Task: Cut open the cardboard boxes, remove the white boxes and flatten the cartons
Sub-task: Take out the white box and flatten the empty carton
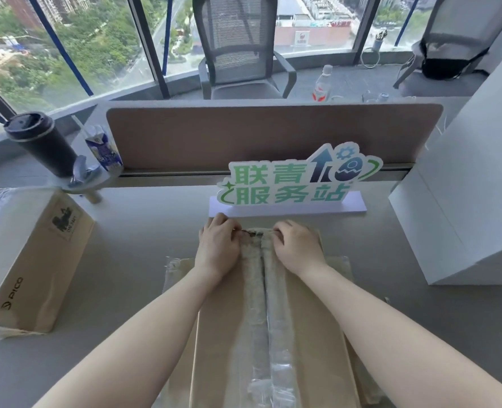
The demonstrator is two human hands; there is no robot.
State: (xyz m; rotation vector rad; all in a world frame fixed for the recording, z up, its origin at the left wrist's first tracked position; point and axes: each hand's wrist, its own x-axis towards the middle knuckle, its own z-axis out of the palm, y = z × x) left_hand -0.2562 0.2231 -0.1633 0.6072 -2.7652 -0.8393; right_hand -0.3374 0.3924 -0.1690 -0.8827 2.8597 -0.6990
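Grey desk (143,254) before tall windows, brown divider (273,134) along its far edge. Cardboard box (311,334) centred near the front edge, long axis running straight away toward green-lettered sign (296,179), taped centre seam (263,304) along that axis. Left hand (218,248) and right hand (298,245) at far end of box, either side of seam, fingers curled onto the flap edges there. Second cardboard box (29,260) at left, white boxes (464,201) stacked at right. Dark tumbler (42,142) far left.
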